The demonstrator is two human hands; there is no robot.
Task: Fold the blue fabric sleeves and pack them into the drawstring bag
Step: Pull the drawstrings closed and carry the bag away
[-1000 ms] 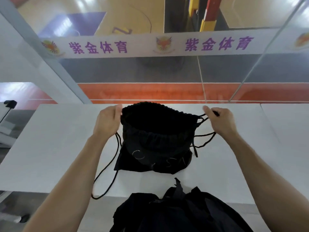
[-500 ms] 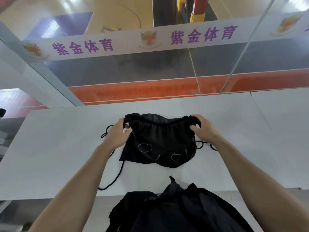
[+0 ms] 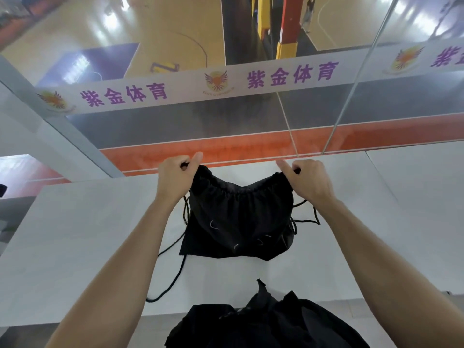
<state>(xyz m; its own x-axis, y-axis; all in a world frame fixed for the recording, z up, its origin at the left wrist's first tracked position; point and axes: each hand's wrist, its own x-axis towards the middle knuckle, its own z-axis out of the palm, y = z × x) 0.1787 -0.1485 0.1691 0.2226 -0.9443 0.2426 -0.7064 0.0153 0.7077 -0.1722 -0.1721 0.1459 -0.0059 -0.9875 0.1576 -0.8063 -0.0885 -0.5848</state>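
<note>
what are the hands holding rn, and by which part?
Both hold the black drawstring bag by its gathered top hem: left hand at the left corner, right hand at the right corner. The bag's bottom rests on the table.

White table (image 3: 75,247), glass partition (image 3: 251,126)

Two bare hands hold up a black drawstring bag (image 3: 238,217) above a white table (image 3: 75,234). The left hand (image 3: 175,177) grips its gathered top at one corner, the right hand (image 3: 307,179) grips the other (both fists closed). Black cords (image 3: 173,270) trail onto the table. Dark cloth (image 3: 263,322) bunches at the near edge.
</note>
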